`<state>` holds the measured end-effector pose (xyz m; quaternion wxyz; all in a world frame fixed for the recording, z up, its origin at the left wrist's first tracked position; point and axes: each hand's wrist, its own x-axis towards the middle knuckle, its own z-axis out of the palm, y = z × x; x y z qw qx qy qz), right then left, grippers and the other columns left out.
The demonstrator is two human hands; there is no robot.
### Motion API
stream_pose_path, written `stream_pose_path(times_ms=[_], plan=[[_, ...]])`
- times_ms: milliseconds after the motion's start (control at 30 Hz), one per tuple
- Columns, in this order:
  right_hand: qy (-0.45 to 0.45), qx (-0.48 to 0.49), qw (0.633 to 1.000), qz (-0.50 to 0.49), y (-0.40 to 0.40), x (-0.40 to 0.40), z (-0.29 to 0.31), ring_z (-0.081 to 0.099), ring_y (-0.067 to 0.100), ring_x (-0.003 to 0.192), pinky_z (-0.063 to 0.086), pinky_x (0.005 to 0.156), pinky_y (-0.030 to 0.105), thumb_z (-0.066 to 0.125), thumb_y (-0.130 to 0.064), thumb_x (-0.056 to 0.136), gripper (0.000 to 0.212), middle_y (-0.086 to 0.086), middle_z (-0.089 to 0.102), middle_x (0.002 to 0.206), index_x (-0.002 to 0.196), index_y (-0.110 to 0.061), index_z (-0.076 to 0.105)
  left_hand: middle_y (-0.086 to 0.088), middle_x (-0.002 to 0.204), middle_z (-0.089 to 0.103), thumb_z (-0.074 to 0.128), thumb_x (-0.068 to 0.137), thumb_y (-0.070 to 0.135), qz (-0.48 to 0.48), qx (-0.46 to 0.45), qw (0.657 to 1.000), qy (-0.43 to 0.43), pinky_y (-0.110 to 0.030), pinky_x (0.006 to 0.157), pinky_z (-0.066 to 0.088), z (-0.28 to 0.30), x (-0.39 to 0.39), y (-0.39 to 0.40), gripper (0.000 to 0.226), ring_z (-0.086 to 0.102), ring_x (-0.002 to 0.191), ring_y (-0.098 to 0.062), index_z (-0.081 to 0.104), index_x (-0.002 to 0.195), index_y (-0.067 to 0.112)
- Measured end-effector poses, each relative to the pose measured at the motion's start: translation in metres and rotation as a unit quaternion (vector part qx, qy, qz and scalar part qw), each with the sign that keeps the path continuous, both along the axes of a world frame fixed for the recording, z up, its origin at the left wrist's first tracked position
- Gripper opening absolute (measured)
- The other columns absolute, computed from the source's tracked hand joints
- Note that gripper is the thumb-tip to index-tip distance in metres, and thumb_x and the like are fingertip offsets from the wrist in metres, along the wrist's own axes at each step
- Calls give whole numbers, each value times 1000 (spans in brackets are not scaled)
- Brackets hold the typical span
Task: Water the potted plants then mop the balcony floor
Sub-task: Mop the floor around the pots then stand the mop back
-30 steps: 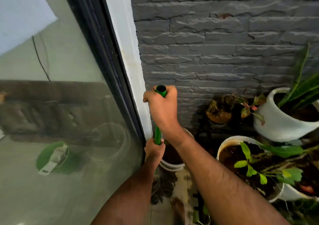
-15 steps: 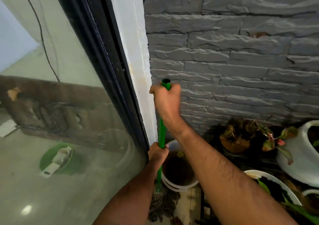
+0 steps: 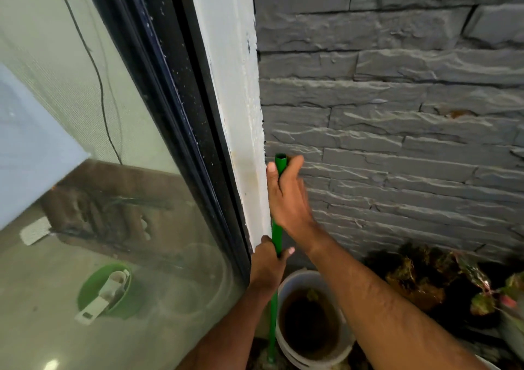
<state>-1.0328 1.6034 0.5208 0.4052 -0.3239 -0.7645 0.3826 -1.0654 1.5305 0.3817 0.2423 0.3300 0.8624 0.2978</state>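
Gripping mop handle (image 3: 276,233) with left hand (image 3: 268,267); right hand (image 3: 286,196) relaxed at top, 12 o'clock. I judge it stiff, light; hold mid-shaft.

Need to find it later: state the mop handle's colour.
Bright green; the mop handle shows best in the head view.

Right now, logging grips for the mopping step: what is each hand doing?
Left hand: grips the green mop handle low down.
Right hand: fingers straightened, open against the handle's top.
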Motion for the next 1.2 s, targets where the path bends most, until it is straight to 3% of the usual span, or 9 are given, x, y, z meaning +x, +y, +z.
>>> stream_pose_path(times_ms=[67, 133, 267, 500, 800, 1200], plan=[[-127, 58, 990, -12, 9, -3, -6, 62, 29, 72, 46, 58, 40, 39, -35, 111, 23, 9, 59, 87, 109, -13, 33, -14, 108, 70, 66, 94, 38, 2, -1, 1000, 2, -41, 87, 54, 7, -6, 7, 35, 67, 104, -35, 59, 108, 6], [-205, 52, 977, -36, 17, -6, -9, 67, 37, 87, 47, 65, 40, 41, -36, 110, 27, 15, 66, 99, 115, -10, 39, -14, 102, 71, 62, 95, 34, 2, 9, 1000, 9, -46, 87, 55, 19, -12, 16, 29, 68, 100, -34, 64, 102, 5], [-271, 34, 961, -43, 44, -20, 0, 68, 43, 105, 53, 84, 46, 51, -33, 108, 36, 22, 70, 115, 122, 1, 52, -11, 95, 72, 57, 99, 33, 16, 54, 996, 63, -44, 79, 56, 53, -25, 40, 27, 69, 91, -30, 68, 93, 9], [-376, 63, 924, -16, 66, -38, 7, 66, 41, 113, 52, 88, 43, 48, -5, 107, 22, 24, 68, 124, 121, 4, 61, -12, 111, 73, 49, 101, 7, -38, -4, 983, 179, -37, 89, 57, 88, -51, 70, 22, 71, 102, -27, 70, 106, 8], [-400, 93, 912, 8, 85, -49, 8, 72, 34, 104, 57, 88, 40, 56, 3, 99, 19, 18, 74, 114, 111, 1, 70, -9, 116, 72, 49, 104, 13, -14, -35, 979, 199, -37, 92, 58, 81, -66, 95, 22, 70, 109, -27, 69, 113, 11], [-396, 71, 915, 33, 91, -54, 3, 72, 32, 101, 59, 85, 39, 55, -6, 103, 19, 18, 73, 114, 114, -2, 69, -4, 118, 72, 53, 104, 25, 19, -66, 981, 182, -34, 94, 58, 70, -64, 116, 20, 71, 108, -20, 66, 117, 18]])
